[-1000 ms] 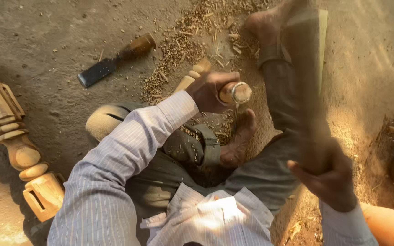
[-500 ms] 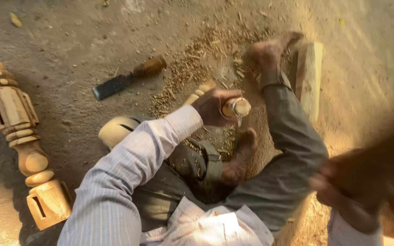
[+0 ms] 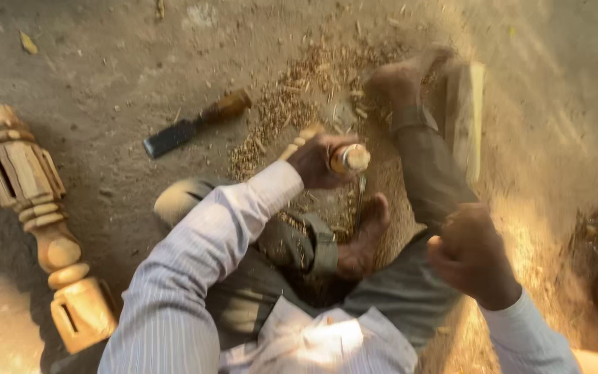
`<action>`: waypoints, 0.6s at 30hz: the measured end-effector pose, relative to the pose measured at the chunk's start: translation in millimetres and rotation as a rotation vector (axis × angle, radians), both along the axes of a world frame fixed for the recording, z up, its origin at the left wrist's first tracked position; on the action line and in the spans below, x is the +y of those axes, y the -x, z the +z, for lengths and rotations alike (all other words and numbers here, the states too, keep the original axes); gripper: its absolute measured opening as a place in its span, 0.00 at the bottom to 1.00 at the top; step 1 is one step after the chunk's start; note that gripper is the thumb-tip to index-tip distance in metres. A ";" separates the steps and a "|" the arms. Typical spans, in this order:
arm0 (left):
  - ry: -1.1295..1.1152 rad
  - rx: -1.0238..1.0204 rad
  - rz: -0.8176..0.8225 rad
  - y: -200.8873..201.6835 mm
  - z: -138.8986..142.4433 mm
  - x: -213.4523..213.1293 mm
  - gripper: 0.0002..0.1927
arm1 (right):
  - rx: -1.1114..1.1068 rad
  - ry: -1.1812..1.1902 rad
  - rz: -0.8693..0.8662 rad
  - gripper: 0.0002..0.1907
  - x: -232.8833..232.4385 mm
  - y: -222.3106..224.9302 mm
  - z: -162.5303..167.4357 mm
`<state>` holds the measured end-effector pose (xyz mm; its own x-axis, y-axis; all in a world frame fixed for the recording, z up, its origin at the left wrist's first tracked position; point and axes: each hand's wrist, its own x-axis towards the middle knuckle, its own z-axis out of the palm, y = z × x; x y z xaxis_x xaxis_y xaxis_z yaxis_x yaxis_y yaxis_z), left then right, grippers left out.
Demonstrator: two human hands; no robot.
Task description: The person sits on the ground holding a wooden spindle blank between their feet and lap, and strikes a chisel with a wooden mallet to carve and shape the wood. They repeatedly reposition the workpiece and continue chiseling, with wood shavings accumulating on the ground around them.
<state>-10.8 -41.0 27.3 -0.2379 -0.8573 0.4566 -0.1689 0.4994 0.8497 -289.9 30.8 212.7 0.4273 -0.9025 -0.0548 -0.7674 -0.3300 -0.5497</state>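
Near the middle of the frame the left hand (image 3: 320,161) has its fingers wrapped tight round the rounded wooden handle of a chisel (image 3: 349,158), whose blade runs down toward a pale turned workpiece (image 3: 304,136) lying on the dirt floor (image 3: 105,55) between the feet. The right hand (image 3: 470,253), lower right, is a closed fist, and whether it grips anything I cannot tell; any blow should land squarely on the handle end with the blade steady. Curly shavings (image 3: 292,97) litter the ground, a second dark-bladed chisel (image 3: 195,125) lies upper left, and a carved, slotted baluster (image 3: 36,215) rests at far left.
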 end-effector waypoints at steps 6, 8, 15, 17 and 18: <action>0.062 -0.117 0.070 -6.2 5.2 39.9 0.18 | 0.088 -0.097 -0.109 0.33 -4.2 50.8 -27.9; 0.163 -0.477 0.415 -3.5 9.5 42.3 0.16 | -0.039 -0.190 -0.252 0.33 5.4 67.0 -47.1; 0.106 0.049 0.303 22.2 13.6 -39.3 0.13 | -0.108 -0.422 -0.419 0.28 26.4 101.7 -111.1; 0.044 0.027 0.267 18.2 10.4 -38.2 0.15 | -0.114 -0.457 -0.445 0.30 28.4 104.0 -116.8; 0.057 0.038 0.287 16.4 8.0 -34.2 0.16 | -0.127 -0.448 -0.431 0.29 28.1 104.8 -117.0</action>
